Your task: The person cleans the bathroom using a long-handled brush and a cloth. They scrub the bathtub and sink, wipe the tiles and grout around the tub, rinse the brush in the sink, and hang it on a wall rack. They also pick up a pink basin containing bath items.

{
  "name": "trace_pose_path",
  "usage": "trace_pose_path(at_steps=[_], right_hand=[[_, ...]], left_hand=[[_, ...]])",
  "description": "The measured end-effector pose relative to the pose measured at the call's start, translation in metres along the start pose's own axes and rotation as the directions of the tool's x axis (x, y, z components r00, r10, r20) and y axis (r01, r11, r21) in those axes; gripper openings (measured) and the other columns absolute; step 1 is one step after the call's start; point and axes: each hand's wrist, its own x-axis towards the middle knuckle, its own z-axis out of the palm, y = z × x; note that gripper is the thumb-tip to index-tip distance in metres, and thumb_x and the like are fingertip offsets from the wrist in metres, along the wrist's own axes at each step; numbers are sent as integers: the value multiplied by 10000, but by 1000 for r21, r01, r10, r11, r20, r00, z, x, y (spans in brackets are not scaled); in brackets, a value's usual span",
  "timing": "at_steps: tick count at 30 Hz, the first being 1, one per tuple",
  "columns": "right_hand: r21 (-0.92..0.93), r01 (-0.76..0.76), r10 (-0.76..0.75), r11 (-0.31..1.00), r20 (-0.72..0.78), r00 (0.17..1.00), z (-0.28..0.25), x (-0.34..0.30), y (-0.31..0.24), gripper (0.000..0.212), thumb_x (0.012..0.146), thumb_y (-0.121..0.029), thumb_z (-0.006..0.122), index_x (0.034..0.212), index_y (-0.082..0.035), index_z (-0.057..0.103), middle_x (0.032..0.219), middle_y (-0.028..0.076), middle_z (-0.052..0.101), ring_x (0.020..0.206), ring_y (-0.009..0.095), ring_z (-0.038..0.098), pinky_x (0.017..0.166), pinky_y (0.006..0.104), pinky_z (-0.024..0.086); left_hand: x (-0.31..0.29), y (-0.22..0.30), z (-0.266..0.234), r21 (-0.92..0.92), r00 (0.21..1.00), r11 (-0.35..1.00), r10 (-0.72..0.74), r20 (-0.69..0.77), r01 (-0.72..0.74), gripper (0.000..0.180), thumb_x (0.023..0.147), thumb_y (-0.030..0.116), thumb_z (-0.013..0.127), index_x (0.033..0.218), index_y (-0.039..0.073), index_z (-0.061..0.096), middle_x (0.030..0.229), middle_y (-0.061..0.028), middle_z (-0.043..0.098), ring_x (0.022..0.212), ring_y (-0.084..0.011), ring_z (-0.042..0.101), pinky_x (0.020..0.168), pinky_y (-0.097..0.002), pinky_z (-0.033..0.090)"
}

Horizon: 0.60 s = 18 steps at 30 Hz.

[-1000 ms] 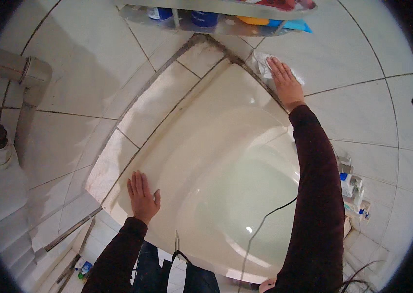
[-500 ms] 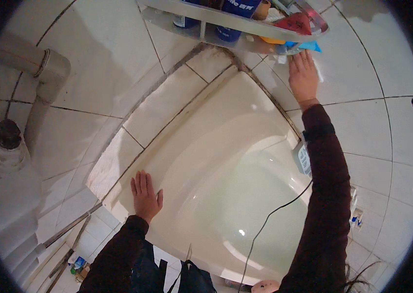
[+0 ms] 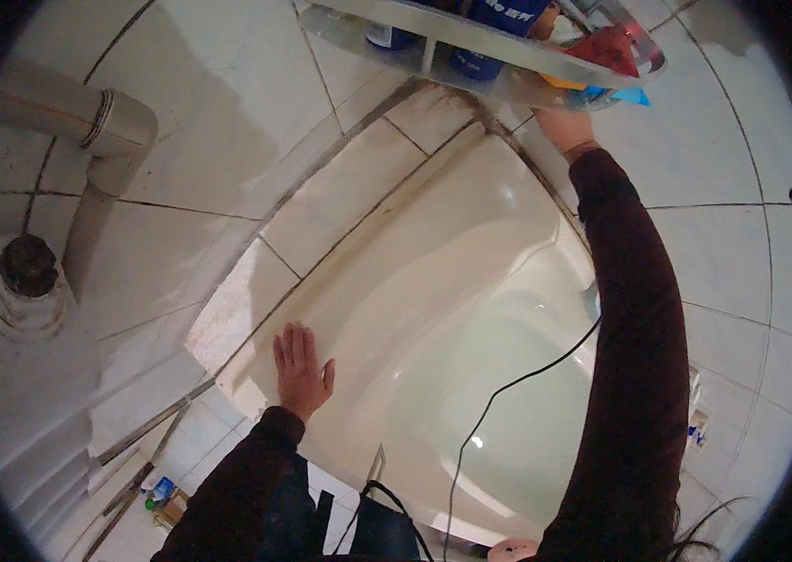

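Observation:
My left hand (image 3: 302, 372) lies flat, fingers stretched out, on the cream rim of a corner bathtub (image 3: 358, 267). Pale greenish water (image 3: 499, 393) stands in the tub. At the far right, my right hand (image 3: 564, 129) reaches to the underside of a translucent corner shelf (image 3: 471, 44). Its fingers are hidden behind the shelf, so what they touch does not show. On the shelf are dark blue containers (image 3: 475, 64), a red item (image 3: 606, 51) and a bright blue piece (image 3: 635, 96) at its right end.
A black cable (image 3: 494, 398) crosses the tub from behind my right sleeve to the near edge. A tiled ledge (image 3: 340, 178) borders the tub's far left side. Grey pipes (image 3: 124, 131) run along the left wall. Small coloured items (image 3: 162, 496) lie at the lower left.
My right hand has gone from lying against the wall tiles to behind the shelf, its fingers now out of sight. The whole view has shifted slightly; my left hand stays on the rim.

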Motion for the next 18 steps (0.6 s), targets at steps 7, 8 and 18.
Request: trace_pose_path(at_steps=[7,8,18], right_hand=[[596,118,152,795,-383,911,75,7,-73,357,865,-144,445,1215,-87,484,1186,174,499,1072,329,487,888,358,417],[509,40,138,860,-307,942,78,14,-88,402,862,-227,478,1210,-27,476,1213,172,489,1106,330,477,904,394,406],[-88,-378,388,922,172,905,72,32,-187,466,824,-336,448,1145,-22,574,1261,176,475,1108,347,447,874,446,313]], left_hand=[[1,-1,1,-35,998,999,-23,59,25,676,815,309,519,1285,-105,264,1359,-275,236,1281,-431,205,1049,-551,145],[1,-1,1,-36,998,999,-30,50,31,678,815,311,520,1284,-106,265,1359,-276,235,1279,-431,208,1048,-552,145],[2,-3,1,0,1000,1000,4,9,-4,661,815,326,524,1265,-107,306,1340,-267,268,1272,-427,229,1029,-570,182]])
